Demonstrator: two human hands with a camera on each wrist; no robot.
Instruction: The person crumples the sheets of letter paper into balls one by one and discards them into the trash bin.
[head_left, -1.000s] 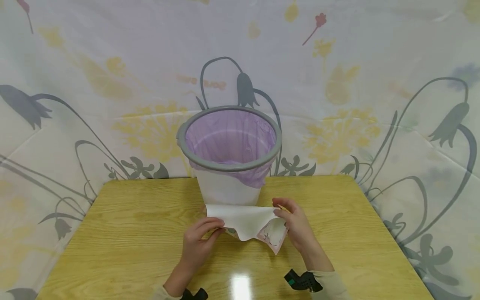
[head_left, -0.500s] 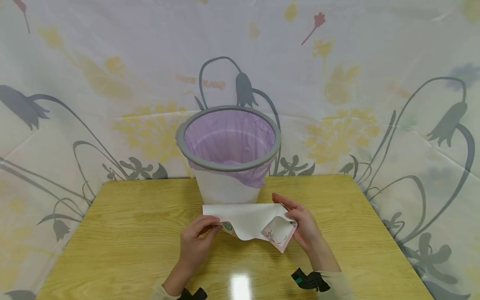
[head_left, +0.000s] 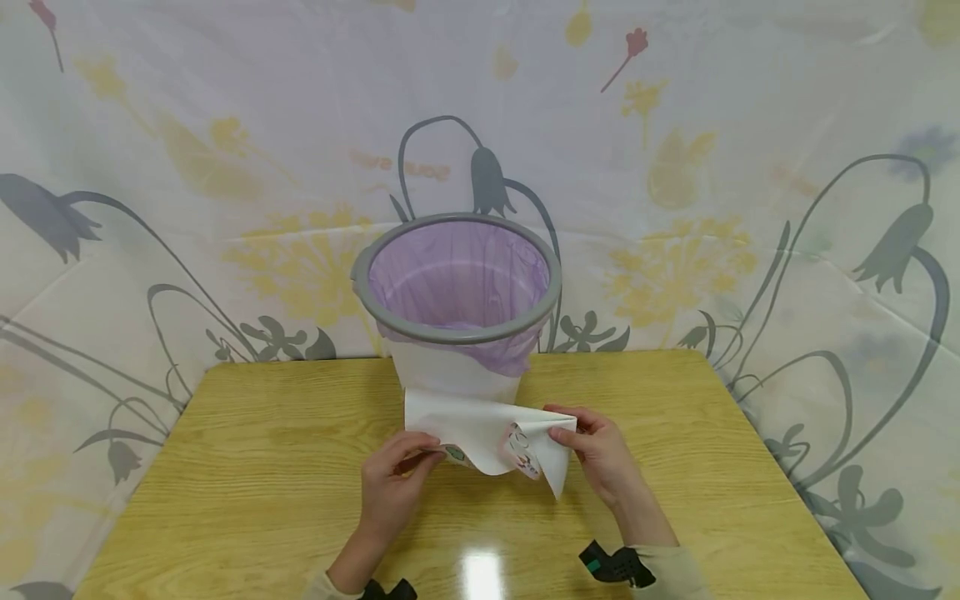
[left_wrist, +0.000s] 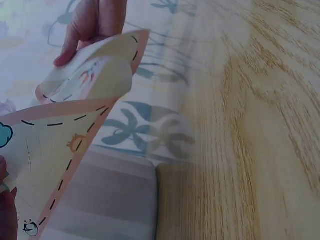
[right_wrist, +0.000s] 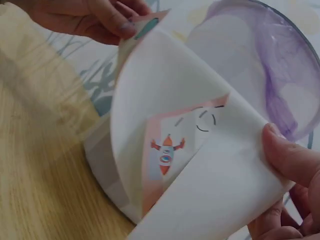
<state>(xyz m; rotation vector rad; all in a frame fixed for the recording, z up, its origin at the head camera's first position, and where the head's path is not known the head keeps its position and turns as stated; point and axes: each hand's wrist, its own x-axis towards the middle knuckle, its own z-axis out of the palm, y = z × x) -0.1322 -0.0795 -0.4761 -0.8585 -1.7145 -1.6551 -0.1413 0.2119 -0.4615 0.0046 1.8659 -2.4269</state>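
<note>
A sheet of paper [head_left: 465, 425], white on the back, is stretched between both hands in front of the bin. Its other face, seen in the left wrist view, has a pink border [left_wrist: 62, 177], black dashes and small drawings. My left hand [head_left: 393, 479] pinches the sheet's left part between thumb and fingers. At the right end, my right hand [head_left: 603, 458] pinches it, thumb on the near side, other fingers behind. The right part is folded over, and a rocket drawing [right_wrist: 166, 155] shows inside the fold in the right wrist view.
Behind the paper a white bin [head_left: 457, 371] with a grey rim [head_left: 457, 336] stands on the wood-grain table [head_left: 285, 467]. A purple bag [head_left: 457, 275] lines it and hangs over the front. A flower-patterned cloth [head_left: 300, 125] rises behind the table.
My right hand went right, then came back slightly left, turning the right corner over so less of the printed face shows. The left hand keeps its pinch, almost still.
</note>
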